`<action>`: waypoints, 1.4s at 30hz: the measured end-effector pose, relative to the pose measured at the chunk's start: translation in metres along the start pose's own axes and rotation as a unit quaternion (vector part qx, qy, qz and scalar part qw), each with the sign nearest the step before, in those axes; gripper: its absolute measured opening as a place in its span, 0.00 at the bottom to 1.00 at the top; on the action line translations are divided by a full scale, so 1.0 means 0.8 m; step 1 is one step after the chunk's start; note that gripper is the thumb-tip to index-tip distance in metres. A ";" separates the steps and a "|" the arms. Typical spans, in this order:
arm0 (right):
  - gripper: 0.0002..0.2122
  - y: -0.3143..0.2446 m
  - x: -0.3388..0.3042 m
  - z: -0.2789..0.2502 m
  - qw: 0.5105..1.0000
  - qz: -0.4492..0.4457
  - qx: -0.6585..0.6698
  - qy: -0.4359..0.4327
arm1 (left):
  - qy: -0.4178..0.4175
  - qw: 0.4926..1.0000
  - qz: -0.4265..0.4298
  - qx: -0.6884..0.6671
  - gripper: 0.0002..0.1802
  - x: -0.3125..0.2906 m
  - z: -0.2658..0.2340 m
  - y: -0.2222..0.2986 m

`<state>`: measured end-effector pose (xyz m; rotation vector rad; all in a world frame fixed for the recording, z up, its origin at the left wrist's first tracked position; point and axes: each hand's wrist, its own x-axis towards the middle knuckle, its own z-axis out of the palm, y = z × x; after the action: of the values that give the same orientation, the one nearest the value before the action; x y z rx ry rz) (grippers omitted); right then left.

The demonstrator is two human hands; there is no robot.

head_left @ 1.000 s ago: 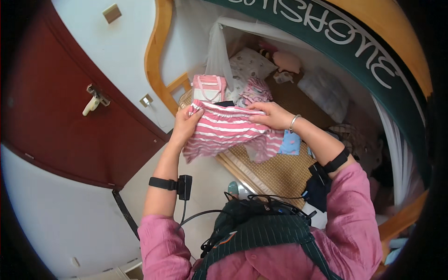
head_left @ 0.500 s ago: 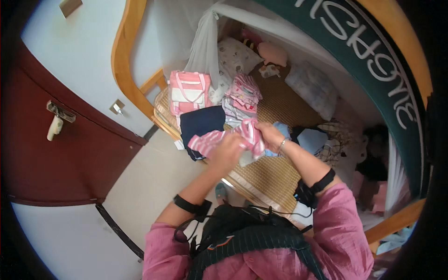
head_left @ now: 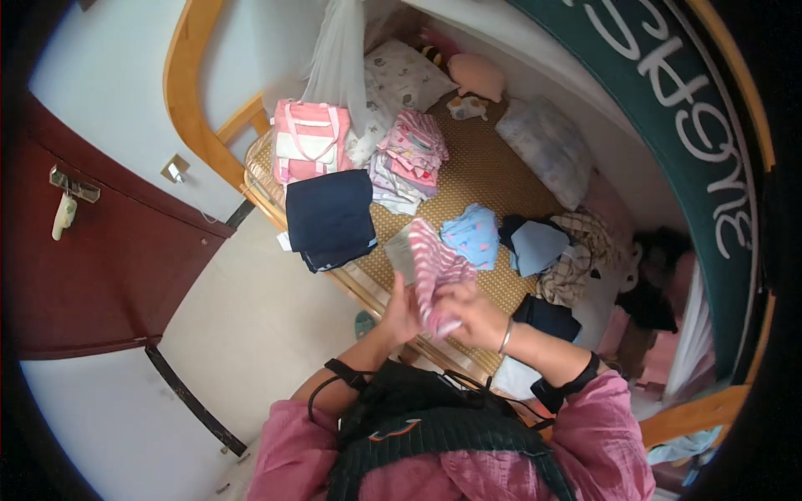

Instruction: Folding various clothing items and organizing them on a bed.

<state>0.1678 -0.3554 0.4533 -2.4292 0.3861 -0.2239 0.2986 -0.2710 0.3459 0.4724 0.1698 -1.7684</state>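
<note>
A pink-and-white striped garment (head_left: 433, 259) hangs bunched between my two hands over the near edge of the bed. My right hand (head_left: 476, 316), slightly blurred, grips its lower right part. At the garment's lower left edge, my left hand (head_left: 403, 312) holds the cloth, with some of its fingers hidden behind it. A light blue patterned garment (head_left: 472, 237) lies just beyond my right hand. Folded dark navy clothes (head_left: 330, 213) rest at the bed's left edge. Behind them is a stack of folded pink and white clothes (head_left: 413, 154).
A pink-and-white bag (head_left: 311, 142) stands at the bed's far left corner. Pillows (head_left: 547, 150) and a pink plush toy (head_left: 476, 77) lie farther back. Crumpled checked cloth (head_left: 564, 271) is on the right. A wooden bed frame (head_left: 185, 92) and white netting (head_left: 334, 63) border the bed.
The striped garment has come nearer to me and turned from stretched sideways to hanging lengthwise. Both hands moved down with it, and the view shifted, showing the blue garment more fully.
</note>
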 end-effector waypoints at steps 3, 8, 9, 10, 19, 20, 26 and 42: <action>0.16 -0.004 -0.032 -0.001 0.995 -0.060 0.000 -0.082 | -0.040 0.999 -0.006 -0.026 0.49 0.015 0.010 -0.011; 0.14 0.022 -0.036 -0.038 0.937 0.008 0.198 -0.288 | -0.031 0.999 0.006 -0.011 0.47 0.024 0.027 -0.033; 0.14 0.030 -0.034 -0.045 0.920 0.020 0.272 -0.281 | -0.024 1.000 0.008 0.001 0.47 0.028 0.027 -0.034; 0.14 0.039 -0.031 -0.051 0.921 0.017 0.271 -0.280 | -0.017 1.000 0.009 0.012 0.47 0.030 0.029 -0.034; 0.18 0.147 0.056 -0.054 0.891 0.239 0.374 -0.096 | -0.098 0.990 -0.099 -0.028 0.54 0.050 0.039 0.031; 0.18 0.151 0.066 -0.047 0.711 0.319 0.616 -0.117 | -0.100 0.990 -0.095 -0.033 0.54 0.058 0.034 0.046; 0.17 0.231 0.138 -0.040 0.631 0.459 0.620 -0.082 | -0.061 0.987 -0.083 0.123 0.48 0.107 0.010 0.146; 0.31 0.485 0.449 0.105 0.920 0.270 -0.277 0.065 | 0.178 0.971 -0.120 0.101 0.48 -0.027 -0.183 0.165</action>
<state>0.4432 -0.7119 0.1637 -2.7256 1.3060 -0.0277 0.4615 -0.2326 0.2398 0.9508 0.3109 -1.9344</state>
